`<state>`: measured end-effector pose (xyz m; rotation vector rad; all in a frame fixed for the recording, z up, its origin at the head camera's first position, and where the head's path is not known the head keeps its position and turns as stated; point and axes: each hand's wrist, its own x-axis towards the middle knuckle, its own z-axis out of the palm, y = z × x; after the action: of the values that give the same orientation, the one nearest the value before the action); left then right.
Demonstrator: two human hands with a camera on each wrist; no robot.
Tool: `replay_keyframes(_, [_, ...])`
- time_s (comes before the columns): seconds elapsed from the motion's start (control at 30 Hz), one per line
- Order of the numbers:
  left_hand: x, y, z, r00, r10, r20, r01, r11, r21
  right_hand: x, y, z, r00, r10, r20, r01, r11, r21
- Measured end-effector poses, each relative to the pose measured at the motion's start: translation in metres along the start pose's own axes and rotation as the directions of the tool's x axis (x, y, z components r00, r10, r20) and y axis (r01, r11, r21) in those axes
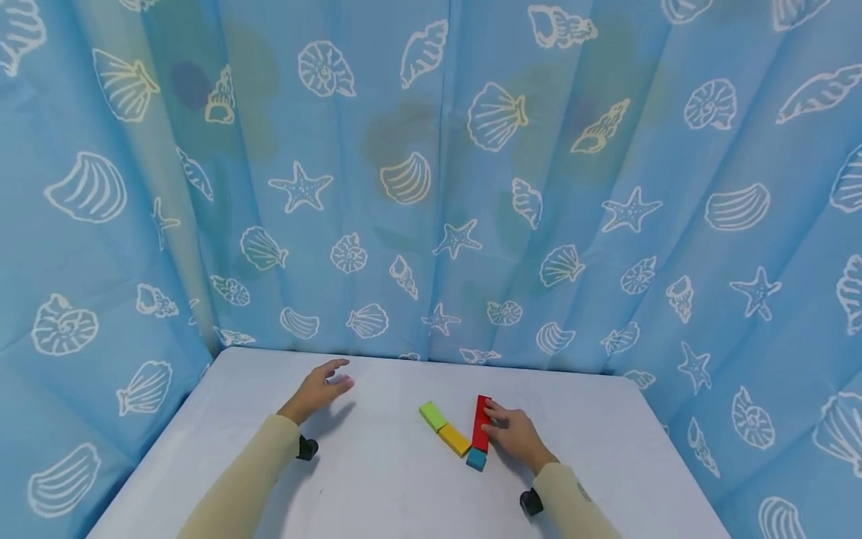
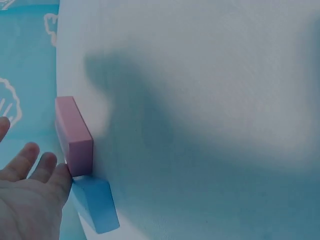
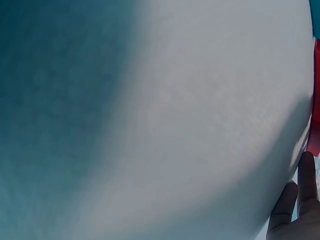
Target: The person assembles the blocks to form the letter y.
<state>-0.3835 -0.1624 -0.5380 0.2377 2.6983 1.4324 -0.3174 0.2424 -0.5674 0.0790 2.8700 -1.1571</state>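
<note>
My right hand (image 1: 517, 438) touches the long red block (image 1: 481, 423), with fingertips along its right side in the head view. In the right wrist view, two fingers (image 3: 308, 172) reach up to the end of the red block (image 3: 315, 100). A small teal block (image 1: 476, 460) sits at the red block's near end. Left of these, a yellow block (image 1: 454, 439) meets a lime green block (image 1: 433, 415) end to end, forming a slanted line. My left hand (image 1: 322, 388) is held over the table at the left, fingers spread and holding nothing.
A white table (image 1: 377, 486) lies under both hands. Blue curtains (image 1: 431, 187) with white shell and starfish prints hang behind it and at its sides. In the left wrist view, a pink-looking block (image 2: 75, 132) and a blue block (image 2: 95, 205) appear beyond the fingers.
</note>
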Motion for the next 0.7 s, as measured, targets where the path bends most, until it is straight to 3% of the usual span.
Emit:
replay_keyframes(0.1, [0.001, 0.002, 0.004, 1.000, -0.006, 0.015, 0.007, 0.999, -0.033, 0.000, 0.000, -0.001, 1.000, -0.001, 0.003, 0.001, 1.000, 0.002])
replay_keyframes(0.2, [0.003, 0.001, 0.009, 0.999, -0.044, 0.031, 0.045, 0.999, -0.030, -0.001, 0.001, -0.001, 1.000, -0.008, 0.005, 0.008, 1.000, 0.002])
replay_keyframes(0.7, [0.009, 0.005, 0.019, 0.991, -0.115, 0.063, 0.115, 0.993, 0.011, -0.002, -0.001, -0.001, 1.000, 0.002, -0.001, -0.002, 1.000, 0.010])
